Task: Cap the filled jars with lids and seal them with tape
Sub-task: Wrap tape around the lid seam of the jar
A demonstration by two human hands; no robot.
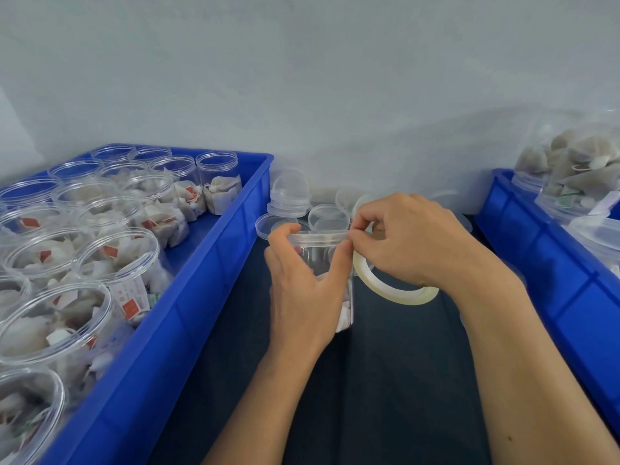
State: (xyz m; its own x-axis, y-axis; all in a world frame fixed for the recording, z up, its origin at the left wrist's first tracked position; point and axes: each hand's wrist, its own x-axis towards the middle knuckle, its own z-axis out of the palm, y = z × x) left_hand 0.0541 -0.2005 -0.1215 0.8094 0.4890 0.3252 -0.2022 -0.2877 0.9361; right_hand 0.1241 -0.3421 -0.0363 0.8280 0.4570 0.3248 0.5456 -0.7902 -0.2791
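A clear plastic jar [320, 251] with white tea bags at its bottom stands capped on the dark table. My left hand [303, 286] grips its side, thumb up against the lid's rim. My right hand [407, 241] pinches something small, seemingly the tape's end, at the right edge of the lid. A roll of pale clear tape [391, 290] hangs around my right wrist area, just right of the jar. Loose clear lids [327, 216] lie behind the jar, some stacked [289, 196].
A blue bin [214, 263] on the left holds several open jars filled with tea bags. Another blue bin [550, 263] on the right holds jars and a bag of tea bags [577, 159]. A grey wall stands behind.
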